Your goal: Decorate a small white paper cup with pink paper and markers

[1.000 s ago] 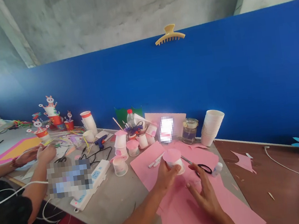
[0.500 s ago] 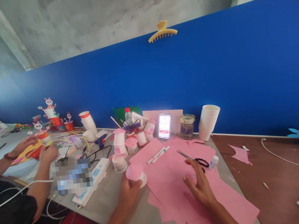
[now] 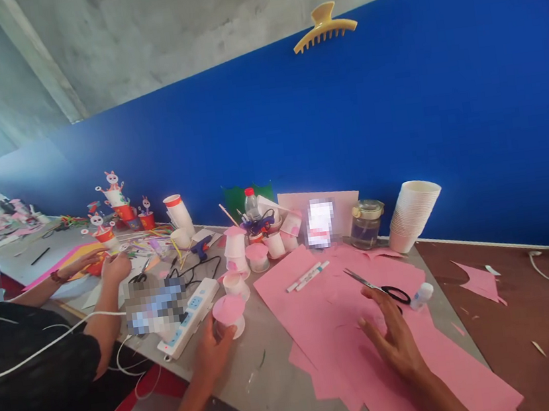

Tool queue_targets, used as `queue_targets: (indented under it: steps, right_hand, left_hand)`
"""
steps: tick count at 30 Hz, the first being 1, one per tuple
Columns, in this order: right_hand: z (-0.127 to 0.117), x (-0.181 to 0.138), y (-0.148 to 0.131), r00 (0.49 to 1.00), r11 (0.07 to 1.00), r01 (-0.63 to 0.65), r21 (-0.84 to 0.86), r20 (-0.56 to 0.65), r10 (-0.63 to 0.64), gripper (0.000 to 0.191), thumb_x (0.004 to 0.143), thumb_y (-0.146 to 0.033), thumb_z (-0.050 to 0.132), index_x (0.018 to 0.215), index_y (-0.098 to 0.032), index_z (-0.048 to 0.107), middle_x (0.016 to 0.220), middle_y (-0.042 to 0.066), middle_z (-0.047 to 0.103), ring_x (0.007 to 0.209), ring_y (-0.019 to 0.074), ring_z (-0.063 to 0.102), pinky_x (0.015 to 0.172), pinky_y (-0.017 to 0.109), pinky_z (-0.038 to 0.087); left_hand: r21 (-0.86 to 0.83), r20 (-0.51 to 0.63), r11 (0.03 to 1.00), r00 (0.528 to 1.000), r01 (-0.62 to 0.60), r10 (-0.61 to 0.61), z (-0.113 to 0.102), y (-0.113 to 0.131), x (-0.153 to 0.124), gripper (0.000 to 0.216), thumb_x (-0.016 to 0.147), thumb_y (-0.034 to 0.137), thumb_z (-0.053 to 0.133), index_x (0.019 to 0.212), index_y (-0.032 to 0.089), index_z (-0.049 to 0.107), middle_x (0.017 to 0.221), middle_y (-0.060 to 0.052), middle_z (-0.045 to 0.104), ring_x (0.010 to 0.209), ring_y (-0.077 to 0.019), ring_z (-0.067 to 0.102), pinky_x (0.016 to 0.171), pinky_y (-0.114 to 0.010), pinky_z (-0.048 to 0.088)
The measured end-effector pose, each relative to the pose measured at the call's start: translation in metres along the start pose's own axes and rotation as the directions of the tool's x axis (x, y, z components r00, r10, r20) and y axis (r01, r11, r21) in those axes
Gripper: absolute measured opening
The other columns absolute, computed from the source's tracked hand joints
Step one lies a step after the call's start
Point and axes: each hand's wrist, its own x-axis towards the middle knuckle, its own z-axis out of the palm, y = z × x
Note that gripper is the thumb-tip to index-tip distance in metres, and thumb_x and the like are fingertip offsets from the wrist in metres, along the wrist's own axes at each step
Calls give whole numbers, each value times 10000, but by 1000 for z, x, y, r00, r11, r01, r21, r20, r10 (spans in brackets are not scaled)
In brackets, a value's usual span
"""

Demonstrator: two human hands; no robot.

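Note:
My left hand [image 3: 213, 352] is wrapped round a white paper cup with a pink paper top [image 3: 228, 314], holding it at the grey table's left part beside a white power strip [image 3: 188, 316]. My right hand [image 3: 395, 339] rests open, fingers spread, on the pink paper sheets [image 3: 327, 306]. Black-handled scissors [image 3: 379, 287] lie just beyond its fingertips, next to a small glue bottle [image 3: 421, 294]. Two white markers [image 3: 307, 276] lie on the pink paper further back.
Several pink-topped cups [image 3: 257, 255], a glue gun [image 3: 201, 245], a water bottle [image 3: 251, 204], a glass jar [image 3: 367, 223] and a stack of white cups [image 3: 413, 214] stand at the back. A person in black [image 3: 39, 368] works at left. A blue board [image 3: 394, 124] backs the table.
My left hand has carried the pink-topped cup from above the pink paper leftward to beside the power strip. My right hand stayed spread on the paper. The view has swung left.

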Motion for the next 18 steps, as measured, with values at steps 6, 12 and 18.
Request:
queue_targets:
  steps: [6,12,18]
  right_hand:
    - [-2,2,1,1000,1000,-2,-15,-1,2,448,859,-456,485,1249,-235,468,1265,123,521,1184,341,484,941,533,416]
    - [-4,4,0,999,1000,-24,-19,-30,23,455,856,-472,478,1254,-251,471,1263,122,513,1184,337,481,913,516,434]
    - [-3,4,2,999,999,-38,-24,-20,37,458,853,-474,480,1248,-240,474,1248,125,517,1171,331,486,912,516,432]
  left_hand:
    - [35,-306,996,948,-84,90,1,-15,12,596,799,295,482,1365,163,349,1326,-165,472,1226,-292,464,1049,-464,343]
    - [137,-384,984,910,-110,155,7,-2,-23,712,799,303,528,1434,181,231,1467,-169,275,1379,-333,235,1106,-506,254]
    - [380,-79,812,859,-444,507,20,58,3,577,825,288,514,1370,169,364,1436,-178,358,1377,-336,238,1112,-514,197]
